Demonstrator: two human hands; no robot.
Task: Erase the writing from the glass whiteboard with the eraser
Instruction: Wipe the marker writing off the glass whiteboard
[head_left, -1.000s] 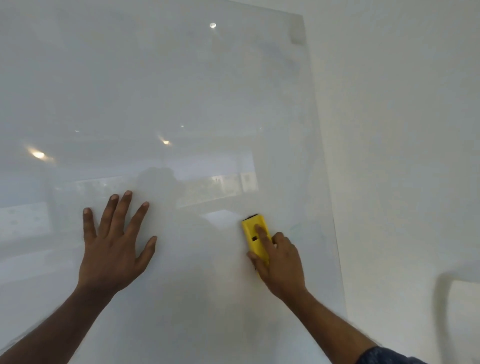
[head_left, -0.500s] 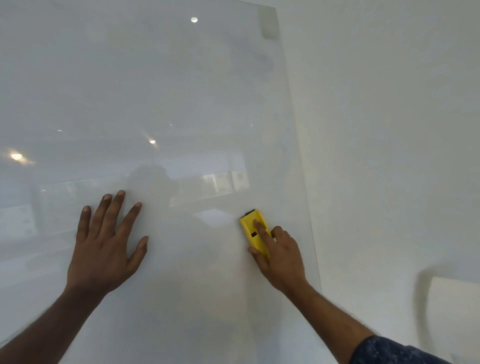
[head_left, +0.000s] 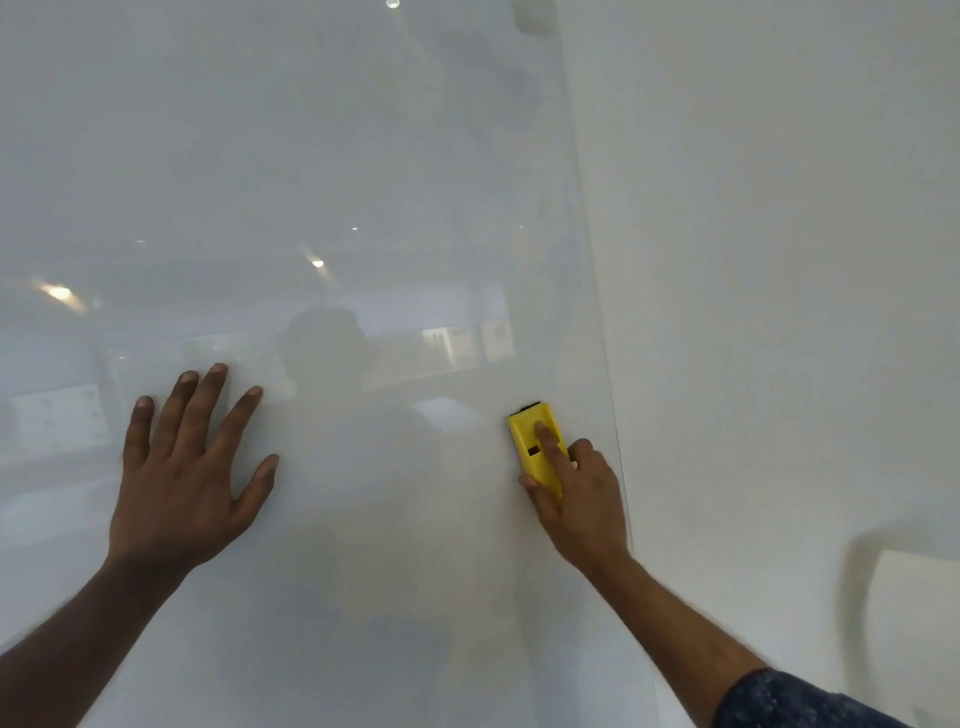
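The glass whiteboard (head_left: 311, 156) fills the left and centre of the view and shows reflections of ceiling lights and a room; I can make out no writing on it. My right hand (head_left: 582, 499) presses a yellow eraser (head_left: 535, 447) flat against the glass close to the board's right edge, index finger stretched along its back. A dark pad shows at the eraser's top end. My left hand (head_left: 182, 467) lies flat on the glass at the lower left, fingers spread, holding nothing.
A plain white wall (head_left: 779, 260) runs to the right of the board's edge. A pale rounded object (head_left: 909, 623) sits at the lower right, blurred. A small mount (head_left: 530, 15) marks the board's top right corner.
The view has shifted, so the board's right edge sits further left in the frame. My right hand and the eraser stay near that edge; my left hand stays flat on the glass.
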